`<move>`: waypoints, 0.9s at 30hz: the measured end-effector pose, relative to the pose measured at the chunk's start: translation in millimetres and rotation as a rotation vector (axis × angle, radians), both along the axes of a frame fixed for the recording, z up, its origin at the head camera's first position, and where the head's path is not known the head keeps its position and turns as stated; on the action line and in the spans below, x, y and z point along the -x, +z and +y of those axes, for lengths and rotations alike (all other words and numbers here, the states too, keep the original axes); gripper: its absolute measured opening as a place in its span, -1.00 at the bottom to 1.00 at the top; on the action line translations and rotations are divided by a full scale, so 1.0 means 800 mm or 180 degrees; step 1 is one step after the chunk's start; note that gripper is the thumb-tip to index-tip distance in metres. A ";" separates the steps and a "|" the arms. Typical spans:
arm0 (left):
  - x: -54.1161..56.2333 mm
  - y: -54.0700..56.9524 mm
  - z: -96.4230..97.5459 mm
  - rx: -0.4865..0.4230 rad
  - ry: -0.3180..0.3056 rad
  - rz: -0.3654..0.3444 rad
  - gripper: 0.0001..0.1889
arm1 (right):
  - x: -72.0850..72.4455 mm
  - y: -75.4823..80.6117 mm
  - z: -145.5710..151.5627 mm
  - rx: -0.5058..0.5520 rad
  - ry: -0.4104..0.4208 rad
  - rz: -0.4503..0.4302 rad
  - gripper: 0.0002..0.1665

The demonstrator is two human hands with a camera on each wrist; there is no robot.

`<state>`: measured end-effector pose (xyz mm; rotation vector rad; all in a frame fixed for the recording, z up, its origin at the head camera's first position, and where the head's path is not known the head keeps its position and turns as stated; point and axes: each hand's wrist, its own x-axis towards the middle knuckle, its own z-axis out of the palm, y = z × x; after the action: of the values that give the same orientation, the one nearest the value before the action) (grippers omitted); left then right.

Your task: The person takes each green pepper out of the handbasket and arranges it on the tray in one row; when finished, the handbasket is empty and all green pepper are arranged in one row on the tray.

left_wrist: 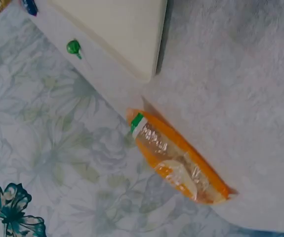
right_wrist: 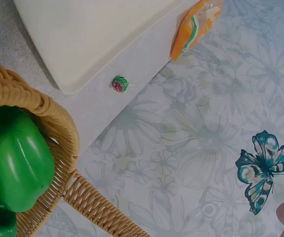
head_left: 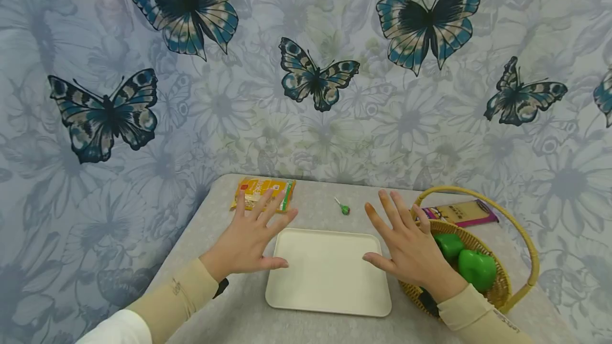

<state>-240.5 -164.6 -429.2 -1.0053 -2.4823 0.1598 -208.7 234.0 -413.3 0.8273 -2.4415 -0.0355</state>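
Head view: your left hand and right hand spread wide, empty, flanking tray. Looks like no grab underway yet; next one probably needs fingers curling.

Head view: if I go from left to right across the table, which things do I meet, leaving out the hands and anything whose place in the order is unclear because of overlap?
Bag → lollipop → basket.
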 end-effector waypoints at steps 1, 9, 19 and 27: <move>-0.003 -0.007 -0.001 -0.0068 0.0021 -0.0085 0.11 | 0.000 0.000 -0.001 0.0008 -0.0005 -0.0011 0.13; -0.048 -0.076 -0.011 -0.1074 0.0203 -0.1067 0.01 | 0.003 -0.007 -0.006 -0.0059 -0.0117 -0.0151 0.12; -0.069 -0.145 -0.024 -0.1622 0.0654 -0.2410 0.11 | 0.005 -0.007 -0.006 0.0130 -0.0191 -0.0288 0.09; -0.075 -0.174 -0.032 -0.1505 0.0473 -0.2520 -0.06 | 0.000 -0.007 0.001 0.0420 -0.0296 -0.0550 0.08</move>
<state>-180.3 -190.0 -568.2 -0.7574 -3.0446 -0.9047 -209.0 234.6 -419.3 0.6834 -2.6102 0.1673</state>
